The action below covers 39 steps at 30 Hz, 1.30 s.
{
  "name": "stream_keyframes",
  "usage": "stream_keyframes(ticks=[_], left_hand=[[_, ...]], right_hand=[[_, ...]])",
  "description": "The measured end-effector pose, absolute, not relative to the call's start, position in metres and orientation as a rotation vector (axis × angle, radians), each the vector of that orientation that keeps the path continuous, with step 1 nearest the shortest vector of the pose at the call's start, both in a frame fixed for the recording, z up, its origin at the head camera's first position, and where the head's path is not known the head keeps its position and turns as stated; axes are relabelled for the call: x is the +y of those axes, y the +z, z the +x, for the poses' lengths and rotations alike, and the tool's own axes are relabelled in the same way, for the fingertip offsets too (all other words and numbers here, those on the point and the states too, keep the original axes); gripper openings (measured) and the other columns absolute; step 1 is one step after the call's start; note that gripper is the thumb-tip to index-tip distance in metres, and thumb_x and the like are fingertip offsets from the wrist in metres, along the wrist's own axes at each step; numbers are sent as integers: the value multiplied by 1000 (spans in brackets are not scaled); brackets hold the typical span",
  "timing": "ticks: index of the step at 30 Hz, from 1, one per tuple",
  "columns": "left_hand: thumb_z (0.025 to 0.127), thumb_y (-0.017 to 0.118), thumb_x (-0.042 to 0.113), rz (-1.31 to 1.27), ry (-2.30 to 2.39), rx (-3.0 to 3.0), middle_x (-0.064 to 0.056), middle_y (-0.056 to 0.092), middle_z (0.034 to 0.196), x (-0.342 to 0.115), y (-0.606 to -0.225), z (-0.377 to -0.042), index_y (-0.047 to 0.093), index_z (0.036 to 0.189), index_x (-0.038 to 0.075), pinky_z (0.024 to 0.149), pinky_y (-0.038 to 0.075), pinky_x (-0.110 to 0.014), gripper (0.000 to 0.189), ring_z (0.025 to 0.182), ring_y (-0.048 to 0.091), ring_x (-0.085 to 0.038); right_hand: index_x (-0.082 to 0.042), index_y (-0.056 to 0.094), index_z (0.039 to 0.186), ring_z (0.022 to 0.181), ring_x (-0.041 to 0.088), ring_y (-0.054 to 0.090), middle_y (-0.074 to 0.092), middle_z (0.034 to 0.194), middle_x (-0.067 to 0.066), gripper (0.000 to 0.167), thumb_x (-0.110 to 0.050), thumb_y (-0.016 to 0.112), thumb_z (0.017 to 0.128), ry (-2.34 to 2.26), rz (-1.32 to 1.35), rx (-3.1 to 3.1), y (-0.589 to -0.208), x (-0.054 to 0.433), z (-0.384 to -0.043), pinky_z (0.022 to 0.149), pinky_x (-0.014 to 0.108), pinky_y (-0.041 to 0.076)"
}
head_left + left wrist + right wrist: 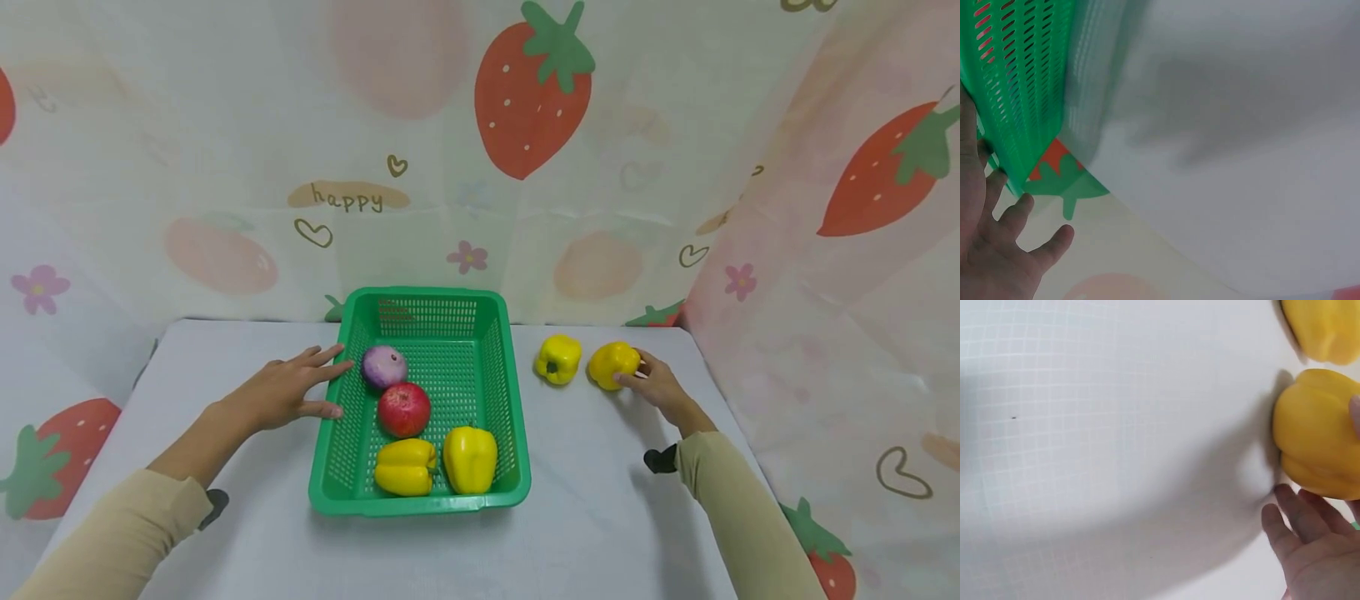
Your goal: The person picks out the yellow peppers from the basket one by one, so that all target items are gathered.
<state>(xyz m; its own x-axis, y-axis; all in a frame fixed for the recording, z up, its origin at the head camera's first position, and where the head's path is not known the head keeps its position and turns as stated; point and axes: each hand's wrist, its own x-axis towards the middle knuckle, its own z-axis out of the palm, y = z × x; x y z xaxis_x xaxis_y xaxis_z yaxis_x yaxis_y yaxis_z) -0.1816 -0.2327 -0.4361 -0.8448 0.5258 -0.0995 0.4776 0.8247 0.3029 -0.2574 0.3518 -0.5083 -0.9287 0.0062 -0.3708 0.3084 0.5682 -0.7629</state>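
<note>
Head view: rest the left hand (288, 387), slack and holding nothing, at nine o'clock on the basket (420, 505). Hold the pepper (611, 365) pinched in the right hand (658, 387), outside the basket at three o'clock. Preferably raise clear of the loose pepper (562, 356) at nine o'clock.

Left wrist view: spread the fingers (1052, 249); brace lightly.

Right wrist view: oppose thumb (1355, 415) and fingers (1300, 515); squeeze gently.

Strawberry-print backdrop (450, 200) (lettered "happy") behind white-covered table (585, 492); creased pinkish sheeting (817, 308) at right.
</note>
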Motion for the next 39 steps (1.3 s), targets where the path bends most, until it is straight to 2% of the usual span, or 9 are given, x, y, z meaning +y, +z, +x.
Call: stream_keyframes(ticks=[6, 18, 24, 29, 39], left_hand=[[87, 72, 47, 784, 394, 2833, -21, 34, 157, -233, -437, -182, 48, 147, 9, 99, 34, -75, 75, 140, 31, -53], [87, 73, 46, 785, 394, 2838, -21, 35, 156, -233, -436, -182, 49, 147, 9, 99, 35, -75, 75, 139, 33, -53], [87, 73, 46, 783, 399, 2831, -21, 35, 156, -233, -436, -182, 49, 147, 9, 100, 34, -75, 74, 139, 31, -53], [87, 72, 47, 779, 400, 2828, -22, 34, 157, -234, -437, -183, 49, 147, 9, 100, 33, -76, 75, 139, 31, -53], [87, 73, 45, 786, 398, 2826, -22, 34, 157, -233, -436, -183, 49, 147, 9, 98, 35, -75, 75, 139, 31, -53]], right_hand=[[-8, 8, 160, 145, 48, 21, 16, 160, 31, 97, -34, 72, 92, -1261, 254, 2482, -497, 353, -259, 115, 63, 24], [-11, 9, 161, 143, 49, 28, 20, 159, 31, 94, -32, 71, 94, -1247, 9, 2542, -446, 342, -266, 114, 62, 27], [-17, 9, 161, 145, 45, 26, 19, 161, 26, 95, -35, 72, 92, -1274, -94, 2519, -416, 328, -267, 114, 63, 25], [-20, 13, 161, 147, 43, 25, 17, 163, 22, 92, -31, 73, 93, -1341, -227, 2440, -396, 309, -265, 115, 60, 25], [-26, 21, 160, 148, 36, 27, 19, 165, 9, 88, -26, 76, 90, -1339, -439, 2321, -376, 266, -256, 113, 58, 32]])
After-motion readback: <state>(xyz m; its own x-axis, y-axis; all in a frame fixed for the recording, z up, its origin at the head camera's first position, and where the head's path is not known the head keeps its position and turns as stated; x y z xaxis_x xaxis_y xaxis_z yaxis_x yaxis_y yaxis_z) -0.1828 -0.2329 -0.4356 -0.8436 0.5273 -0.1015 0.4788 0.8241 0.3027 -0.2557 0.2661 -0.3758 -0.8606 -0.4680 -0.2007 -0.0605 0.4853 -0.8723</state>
